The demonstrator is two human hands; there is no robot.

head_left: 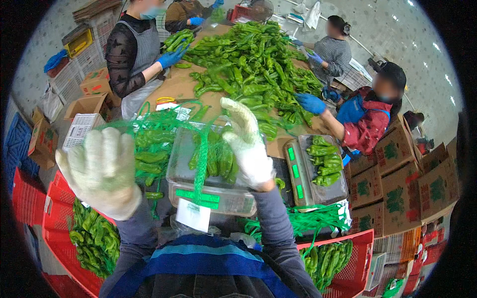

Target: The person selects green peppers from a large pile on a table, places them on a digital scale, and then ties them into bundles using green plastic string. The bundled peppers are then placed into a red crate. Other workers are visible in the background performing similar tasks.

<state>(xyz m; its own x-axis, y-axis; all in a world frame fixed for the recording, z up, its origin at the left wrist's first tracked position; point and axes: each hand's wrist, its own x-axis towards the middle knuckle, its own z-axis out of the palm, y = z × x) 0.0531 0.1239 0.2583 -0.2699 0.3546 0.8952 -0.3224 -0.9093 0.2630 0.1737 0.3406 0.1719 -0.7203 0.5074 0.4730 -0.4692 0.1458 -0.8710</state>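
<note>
Both my hands wear white gloves. My left hand [102, 167] is raised, its fingers spread and blurred, left of the scale, with thin green netting about its fingertips. My right hand [248, 143] is at the right side of the scale, thumb and fingers curved, beside the net; whether it grips the net is unclear. Between the hands, a green mesh net [201, 164] with a white tag [193, 215] hangs over the digital scale [212, 201]. Green peppers [214, 160] lie on its pan under the mesh. More netted peppers [151, 156] are beside my left hand.
A pepper heap [257, 59] covers the table [179, 83], with co-workers around it. A second scale [313, 192] holds peppers at right, near a bundle of green nets [309, 221]. Red crates [59, 238] [367, 257] of peppers flank me. Cardboard boxes [400, 197] are stacked at right.
</note>
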